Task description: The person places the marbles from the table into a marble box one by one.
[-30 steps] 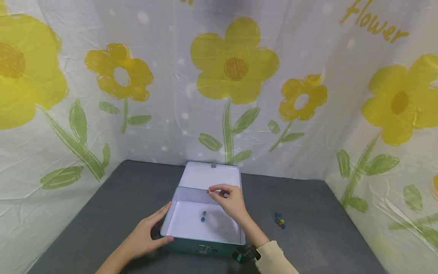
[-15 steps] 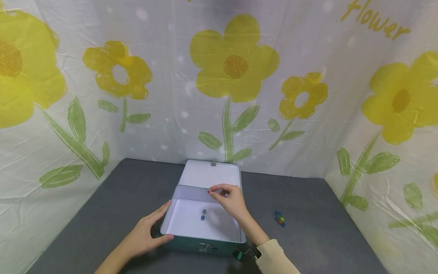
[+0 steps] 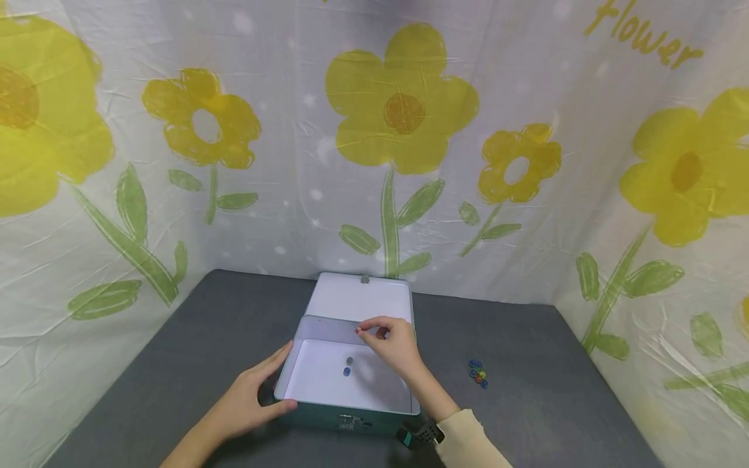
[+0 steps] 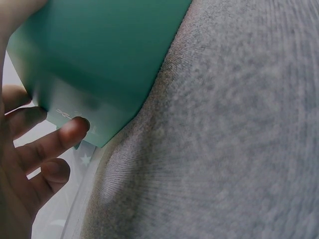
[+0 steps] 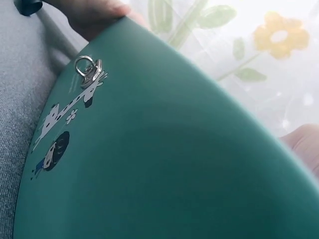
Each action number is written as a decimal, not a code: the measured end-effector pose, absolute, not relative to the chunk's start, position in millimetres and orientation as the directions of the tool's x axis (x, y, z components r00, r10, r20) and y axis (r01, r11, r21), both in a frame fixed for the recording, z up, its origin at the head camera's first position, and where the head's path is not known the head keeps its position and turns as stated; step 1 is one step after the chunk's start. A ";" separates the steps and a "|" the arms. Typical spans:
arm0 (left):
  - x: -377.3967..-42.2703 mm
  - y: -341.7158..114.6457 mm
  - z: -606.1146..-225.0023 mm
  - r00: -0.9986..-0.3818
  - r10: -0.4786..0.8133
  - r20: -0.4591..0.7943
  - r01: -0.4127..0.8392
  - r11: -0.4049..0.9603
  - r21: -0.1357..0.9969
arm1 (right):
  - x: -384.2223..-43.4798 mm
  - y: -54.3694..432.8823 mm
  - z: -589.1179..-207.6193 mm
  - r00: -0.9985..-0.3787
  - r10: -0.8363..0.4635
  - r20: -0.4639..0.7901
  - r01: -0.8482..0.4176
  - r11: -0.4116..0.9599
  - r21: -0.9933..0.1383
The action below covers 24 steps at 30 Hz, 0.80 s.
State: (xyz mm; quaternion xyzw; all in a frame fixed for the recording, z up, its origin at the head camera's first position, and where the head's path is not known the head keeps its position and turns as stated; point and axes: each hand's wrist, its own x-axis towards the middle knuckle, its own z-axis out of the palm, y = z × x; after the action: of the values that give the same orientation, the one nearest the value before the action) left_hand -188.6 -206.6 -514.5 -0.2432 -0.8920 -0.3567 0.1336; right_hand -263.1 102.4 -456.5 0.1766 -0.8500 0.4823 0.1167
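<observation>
A green metal box (image 3: 316,419) with a white inside lies with its lid (image 3: 363,296) folded back. My left hand (image 3: 248,400) rests on its left side, thumb at the front corner and fingers extended along the wall. In the left wrist view, fingertips (image 4: 75,130) touch or lie close to the green side. Over the box, my right hand (image 3: 396,348) pinches a tiny red-and-white piece (image 3: 359,330) between thumb and forefinger; its exact kind is too small to tell. A blue bead-like piece (image 3: 346,372) and a dark greenish one (image 3: 349,360) lie on the box floor.
Several small blue, yellow, green and red pieces (image 3: 478,374) lie in a cluster on the dark grey table (image 3: 526,416), right of the box. A metal clasp (image 5: 89,72) juts from the box front. A flower-printed curtain (image 3: 292,214) stands behind the table.
The right hand stays over the box, and the red-and-white piece seems to turn slightly between its fingertips. The left hand keeps its place; the view has tilted a little.
</observation>
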 end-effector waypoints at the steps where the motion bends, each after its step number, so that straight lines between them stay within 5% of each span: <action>1: -188.6 -206.7 -514.7 -0.845 0.339 0.413 0.530 0.626 0.571 | -262.8 102.4 -456.3 -0.910 -0.185 0.372 -0.414 0.472 -0.778; 24: -188.8 -207.3 -516.4 -0.838 0.344 0.423 0.539 0.635 0.553 | -251.4 115.8 -448.4 -0.906 -0.116 0.407 -0.416 0.419 -0.807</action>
State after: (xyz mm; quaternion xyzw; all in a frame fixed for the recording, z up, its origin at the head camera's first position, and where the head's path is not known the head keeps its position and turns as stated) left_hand -188.8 -207.3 -516.4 -0.2471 -0.8932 -0.3486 0.1403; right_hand -251.4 115.8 -448.4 0.1605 -0.8297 0.5145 0.1457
